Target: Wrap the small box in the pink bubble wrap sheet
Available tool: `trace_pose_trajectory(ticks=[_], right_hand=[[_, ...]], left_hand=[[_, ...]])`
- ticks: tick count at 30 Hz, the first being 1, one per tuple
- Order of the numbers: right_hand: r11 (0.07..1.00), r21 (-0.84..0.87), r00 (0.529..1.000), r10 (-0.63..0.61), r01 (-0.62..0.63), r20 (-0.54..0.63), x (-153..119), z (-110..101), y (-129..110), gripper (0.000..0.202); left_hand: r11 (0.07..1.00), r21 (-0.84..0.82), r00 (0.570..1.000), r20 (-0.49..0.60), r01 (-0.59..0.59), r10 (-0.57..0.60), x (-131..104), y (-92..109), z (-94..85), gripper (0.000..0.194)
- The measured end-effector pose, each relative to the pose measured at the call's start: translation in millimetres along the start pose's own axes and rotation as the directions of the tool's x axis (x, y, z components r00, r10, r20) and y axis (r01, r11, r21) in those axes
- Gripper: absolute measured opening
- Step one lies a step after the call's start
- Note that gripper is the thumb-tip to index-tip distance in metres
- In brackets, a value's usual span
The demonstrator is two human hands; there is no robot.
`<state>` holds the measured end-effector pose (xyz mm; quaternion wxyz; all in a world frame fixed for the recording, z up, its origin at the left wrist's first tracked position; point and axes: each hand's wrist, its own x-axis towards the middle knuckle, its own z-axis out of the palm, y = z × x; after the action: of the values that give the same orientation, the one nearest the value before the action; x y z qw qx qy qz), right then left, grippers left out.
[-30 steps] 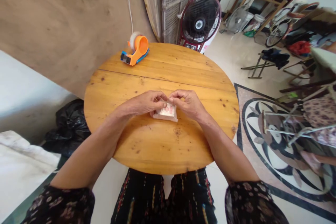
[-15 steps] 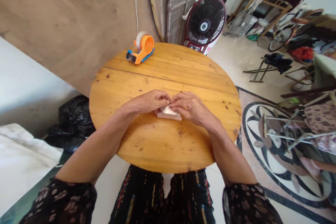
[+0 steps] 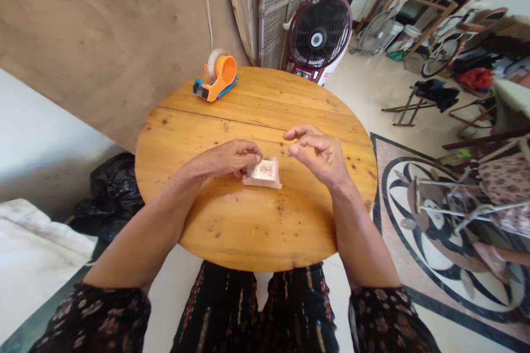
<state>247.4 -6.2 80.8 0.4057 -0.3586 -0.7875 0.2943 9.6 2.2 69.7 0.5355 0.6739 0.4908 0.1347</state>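
Round wooden table [image 3: 232, 231] is seen from the head view, with a small clear-wrapped packet [image 3: 264, 173] pinned at its middle by the pinched left hand [image 3: 226, 158], while the right hand [image 3: 318, 151] is held loosely curled, empty, just beside it. Packet could probably get flicked away since only one corner is pinned. Plenty of bare wood is left all round, and the orange tape dispenser [image 3: 216, 76] is parked well apart at the far edge.

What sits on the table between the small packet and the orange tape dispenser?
Nothing: in the head view, only bare boards of the round wooden table separate the small pale packet from the orange tape dispenser.
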Motion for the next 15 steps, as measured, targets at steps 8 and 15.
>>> trace_pose_trajectory(ticks=[8, 15], right_hand=[[0.946, -0.325, 0.823, 0.188, -0.004, 0.536, -2, 3, 19, 0.107], [0.918, -0.39, 0.852, 0.149, 0.069, 0.502, -4, 24, 12, 0.085]], left_hand=[[0.999, -0.02, 0.996, -0.083, 0.031, -0.033, 4, -12, -15.6, 0.035], [0.992, -0.129, 0.999, 0.043, -0.009, 0.014, 2, -9, -8.2, 0.031]])
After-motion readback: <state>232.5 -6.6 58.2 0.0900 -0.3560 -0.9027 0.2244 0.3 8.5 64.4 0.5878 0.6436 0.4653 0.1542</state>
